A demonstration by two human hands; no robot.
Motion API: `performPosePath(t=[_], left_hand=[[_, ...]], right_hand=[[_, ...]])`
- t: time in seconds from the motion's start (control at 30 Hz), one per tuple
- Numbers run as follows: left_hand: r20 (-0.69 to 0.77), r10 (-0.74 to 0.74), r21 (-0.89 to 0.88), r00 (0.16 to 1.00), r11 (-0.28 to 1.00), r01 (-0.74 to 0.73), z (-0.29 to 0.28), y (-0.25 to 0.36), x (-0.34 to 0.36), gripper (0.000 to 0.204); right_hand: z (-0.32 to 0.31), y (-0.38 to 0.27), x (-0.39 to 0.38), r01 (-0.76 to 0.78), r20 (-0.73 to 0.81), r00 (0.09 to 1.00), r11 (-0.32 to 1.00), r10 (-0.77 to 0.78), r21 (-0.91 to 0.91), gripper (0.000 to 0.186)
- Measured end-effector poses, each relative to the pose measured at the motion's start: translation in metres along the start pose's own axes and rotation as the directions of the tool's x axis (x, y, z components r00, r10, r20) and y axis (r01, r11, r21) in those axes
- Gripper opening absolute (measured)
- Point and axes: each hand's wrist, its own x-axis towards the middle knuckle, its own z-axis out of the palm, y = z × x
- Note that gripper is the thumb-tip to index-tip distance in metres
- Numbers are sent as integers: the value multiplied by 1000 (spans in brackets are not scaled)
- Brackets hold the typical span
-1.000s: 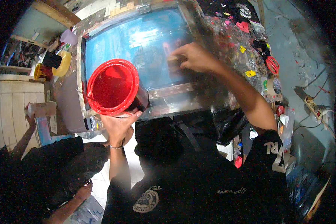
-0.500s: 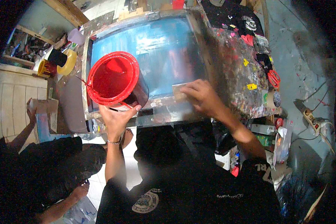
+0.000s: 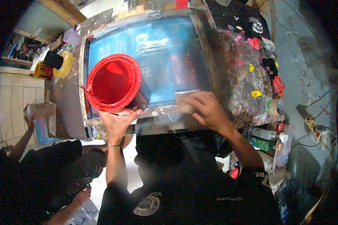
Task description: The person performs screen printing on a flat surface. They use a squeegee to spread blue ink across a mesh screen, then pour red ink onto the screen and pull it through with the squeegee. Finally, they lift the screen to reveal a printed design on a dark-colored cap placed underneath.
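My left hand (image 3: 117, 123) is closed on a red-rimmed tub of ink (image 3: 114, 84), gripping its near side. The tub is tilted so that its open mouth and red inside face me, over the left part of a screen printing frame (image 3: 207, 48). Blue mesh (image 3: 161, 41) with faint pale and reddish patches fills that frame. In my right hand (image 3: 208, 110) is a small flat wooden squeegee (image 3: 183, 102), pinched between thumb and fingers at the mesh's near right edge. Whether its blade touches the mesh I cannot tell.
Paint stains cover the table (image 3: 229, 71), with red scissors (image 3: 278, 85) and yellow scraps at right. Yellow tape (image 3: 65, 63) and a purple cup (image 3: 72, 36) stand left. Another person's hand (image 3: 30, 114) holds a board lower left. A power strip (image 3: 312, 125) lies far right.
My right hand and the squeegee have come slightly nearer to me, toward the frame's near edge. The tub stays in my left hand, nearly in place. The view has shifted a little.
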Motion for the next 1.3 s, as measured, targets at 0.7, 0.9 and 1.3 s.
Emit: performPosePath(t=[0.7, 0.9, 1.3], left_hand=[[17, -124, 81, 992, 989, 122, -1, -12, 7, 50], [-18, -29, 131, 999, 991, 32, -1, -9, 6, 37], [52, -130, 220, 990, 969, 115, -18, -6, -1, 26]], right_hand=[[-56, 27, 30, -362, -53, 884, 752, 465, 551, 39], [-48, 16, 66, -254, 184, 964, 876, 193, 409, 34], [-33, 33, 59, -111, 140, 987, 958, 76, 265, 37]])
